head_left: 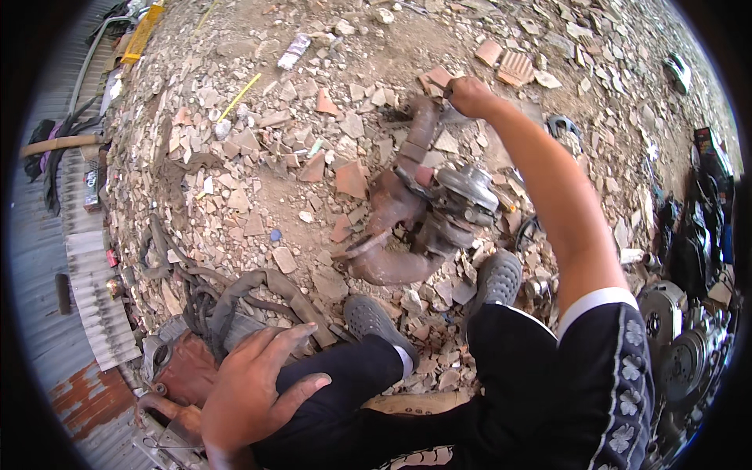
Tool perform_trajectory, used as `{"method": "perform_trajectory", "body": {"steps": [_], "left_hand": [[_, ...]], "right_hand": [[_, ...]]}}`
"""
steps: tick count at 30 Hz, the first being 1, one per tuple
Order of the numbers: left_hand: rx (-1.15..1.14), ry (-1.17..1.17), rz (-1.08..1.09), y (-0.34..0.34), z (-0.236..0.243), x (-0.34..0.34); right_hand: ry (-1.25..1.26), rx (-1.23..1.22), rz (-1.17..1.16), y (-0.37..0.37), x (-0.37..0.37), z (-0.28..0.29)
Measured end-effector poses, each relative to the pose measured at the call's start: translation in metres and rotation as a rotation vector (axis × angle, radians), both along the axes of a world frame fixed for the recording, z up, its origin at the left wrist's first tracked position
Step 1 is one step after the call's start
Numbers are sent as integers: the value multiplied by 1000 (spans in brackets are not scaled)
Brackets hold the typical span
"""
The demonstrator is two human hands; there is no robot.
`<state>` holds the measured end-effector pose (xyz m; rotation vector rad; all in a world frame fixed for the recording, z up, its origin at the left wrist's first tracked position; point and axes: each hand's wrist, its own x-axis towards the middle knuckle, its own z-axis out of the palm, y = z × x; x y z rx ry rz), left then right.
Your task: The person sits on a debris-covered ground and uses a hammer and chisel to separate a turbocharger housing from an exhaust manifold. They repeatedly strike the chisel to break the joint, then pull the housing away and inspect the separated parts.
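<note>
Item: rusty turbocharger with manifold pipe (407, 211), lying on rubble ground (258, 157) at scene centre, just beyond the person's grey shoes (439, 301). Long axis runs from near, at the curved rusty elbow, to far, where the pipe end points away under the right hand (468, 95). Right hand clenched on a thin tool or the pipe's tip; which one cannot be told. Left hand (254, 384) released, spread flat on the near knee. Risks, judged: heavy casting may roll on loose shards; grip may slip; sharp fragments underfoot.
</note>
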<state>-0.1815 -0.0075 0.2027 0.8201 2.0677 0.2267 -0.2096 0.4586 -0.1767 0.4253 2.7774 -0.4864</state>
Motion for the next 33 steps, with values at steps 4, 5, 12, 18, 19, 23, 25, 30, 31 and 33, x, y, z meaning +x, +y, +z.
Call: {"method": "perform_trajectory", "body": {"steps": [4,5,12,18,19,23,25,30,31,33], "left_hand": [[24,-68,-110,-3,12,13],[57,-79,-147,-5,14,15],[73,-85,-250,-29,11,33],[84,-175,-224,-22,29,53],[73,-188,-168,-21,31,56],[-16,-12,-291,-22,44,78],[27,-106,-333,-27,58,97],[-46,-34,-188,-26,67,120],[-66,24,-168,-26,70,121],[-75,9,-166,-20,74,120]], "right_hand": [[280,-146,74,-24,73,64],[308,-219,37,-37,97,88],[193,-393,-92,-144,237,188],[213,-403,-368,-166,264,161],[233,-393,-413,-168,266,155],[357,-346,-358,-171,262,144],[376,-394,-307,-177,252,143],[386,-351,-105,-186,248,159],[400,-334,-78,-186,247,159],[401,-344,-83,-188,246,157]]}}
